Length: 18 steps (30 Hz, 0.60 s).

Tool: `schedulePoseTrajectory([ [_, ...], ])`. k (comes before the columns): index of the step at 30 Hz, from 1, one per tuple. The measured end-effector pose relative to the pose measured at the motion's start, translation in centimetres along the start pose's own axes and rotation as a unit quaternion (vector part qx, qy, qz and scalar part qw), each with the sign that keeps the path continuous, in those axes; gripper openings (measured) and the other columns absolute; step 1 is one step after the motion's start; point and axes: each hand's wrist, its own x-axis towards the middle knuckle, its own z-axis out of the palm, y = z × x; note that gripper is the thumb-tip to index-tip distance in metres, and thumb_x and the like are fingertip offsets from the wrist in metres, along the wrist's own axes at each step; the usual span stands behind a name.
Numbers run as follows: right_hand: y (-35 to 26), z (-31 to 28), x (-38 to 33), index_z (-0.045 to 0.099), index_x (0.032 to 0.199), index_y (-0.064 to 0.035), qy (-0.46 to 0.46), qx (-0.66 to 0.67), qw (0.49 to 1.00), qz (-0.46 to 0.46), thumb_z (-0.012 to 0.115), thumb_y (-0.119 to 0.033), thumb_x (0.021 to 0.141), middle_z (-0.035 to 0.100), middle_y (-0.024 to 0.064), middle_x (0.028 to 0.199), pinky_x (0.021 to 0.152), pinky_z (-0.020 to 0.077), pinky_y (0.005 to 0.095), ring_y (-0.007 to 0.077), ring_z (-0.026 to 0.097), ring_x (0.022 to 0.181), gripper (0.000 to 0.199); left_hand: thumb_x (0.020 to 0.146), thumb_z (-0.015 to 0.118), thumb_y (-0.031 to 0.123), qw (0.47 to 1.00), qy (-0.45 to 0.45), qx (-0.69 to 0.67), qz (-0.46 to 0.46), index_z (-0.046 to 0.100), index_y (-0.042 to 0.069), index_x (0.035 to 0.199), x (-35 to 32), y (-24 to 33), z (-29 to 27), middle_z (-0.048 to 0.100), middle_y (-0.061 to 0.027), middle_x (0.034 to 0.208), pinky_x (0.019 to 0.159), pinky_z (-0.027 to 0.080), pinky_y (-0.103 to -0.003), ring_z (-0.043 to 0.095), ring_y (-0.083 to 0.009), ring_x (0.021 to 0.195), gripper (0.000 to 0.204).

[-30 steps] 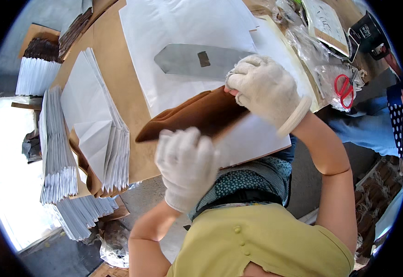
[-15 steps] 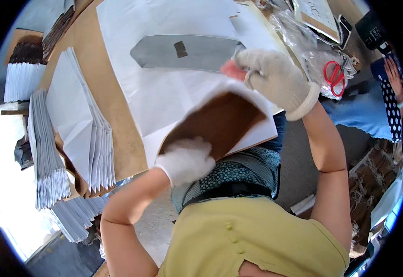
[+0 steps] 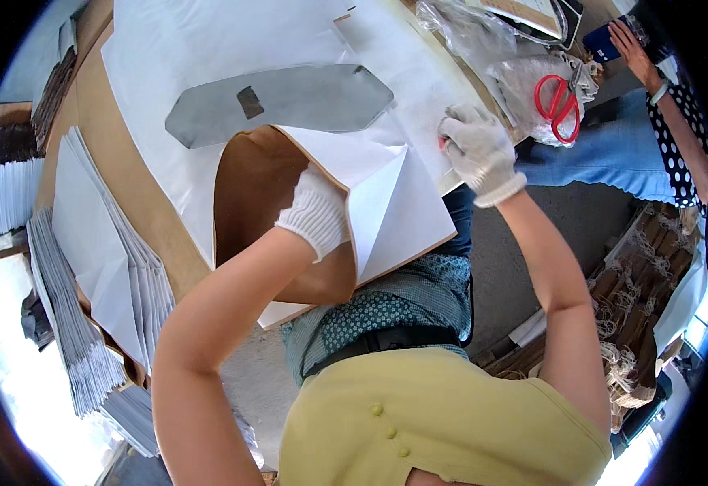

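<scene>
My left hand (image 3: pixel 317 202), in a white knitted glove, reaches inside a paper bag (image 3: pixel 250 190), white outside and brown inside. The bag's mouth gapes toward me, and its wall hides my fingers. Folded white flaps show at the bag's right. Near the table's right edge, my gloved right hand (image 3: pixel 477 150) is closed on a small pink thing (image 3: pixel 442 142), mostly covered by the fingers. Beyond the bag, a long grey plate (image 3: pixel 313 101) with pointed ends and a dark patch lies on white paper sheets (image 3: pixel 159 65).
Stacks of folded white paper (image 3: pixel 99 243) stand at the left. Red-handled scissors (image 3: pixel 556 109) rest on clear plastic bags (image 3: pixel 512 81) at the right. Another person's hand (image 3: pixel 633 49) is at the far right. Brown bundles with loose strings (image 3: pixel 637 283) lie below.
The bag has gone from nearly flat to standing wide at its mouth. My left hand has moved into it. My right hand has lowered beside it, and the pink thing is now mostly hidden.
</scene>
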Motion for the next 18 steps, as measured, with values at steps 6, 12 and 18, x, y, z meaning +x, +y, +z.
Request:
schedulePoseTrajectory([
  [6,-7.2,2.9,-3.1,0.066,0.139,-0.0063,0.064,0.278,0.958,-0.011,0.065,-0.008,0.094,0.065,0.0187,0.142,0.121,0.038,0.0474,0.0367,0.058,0.135,0.046,0.107,0.038,0.036,0.967,0.009,-0.232,0.105,0.044,0.014,0.159,1.5,-3.2,2.5,0.045,-0.0113,0.164,0.119,0.041,-0.035,0.049,-0.0264,0.146,0.057],
  [12,-7.2,3.6,-3.4,0.062,0.146,-0.0075,0.004,0.142,0.988,-0.056,0.064,-0.023,0.098,0.06,0.0186,0.149,0.127,0.0276,0.052,0.036,0.054,0.142,0.051,0.095,0.075,0.029,0.87,-0.15,-0.424,0.2,0.062,-0.003,0.141,-2.1,-9.8,-8.0,0.068,-0.012,0.135,0.103,0.053,-0.034,0.064,-0.0199,0.122,0.057],
  [18,-8.5,4.6,-3.4,0.059,0.151,-0.0181,0.0,0.018,0.998,-0.063,0.07,-0.036,0.094,0.053,0.0136,0.158,0.128,0.0273,0.0534,0.0326,0.048,0.148,0.061,0.101,0.07,0.035,0.928,0.071,-0.366,-0.021,0.075,0.002,0.108,-2.0,-9.9,-6.8,0.071,-0.005,0.085,0.076,0.054,-0.025,0.07,-0.0116,0.086,0.035],
])
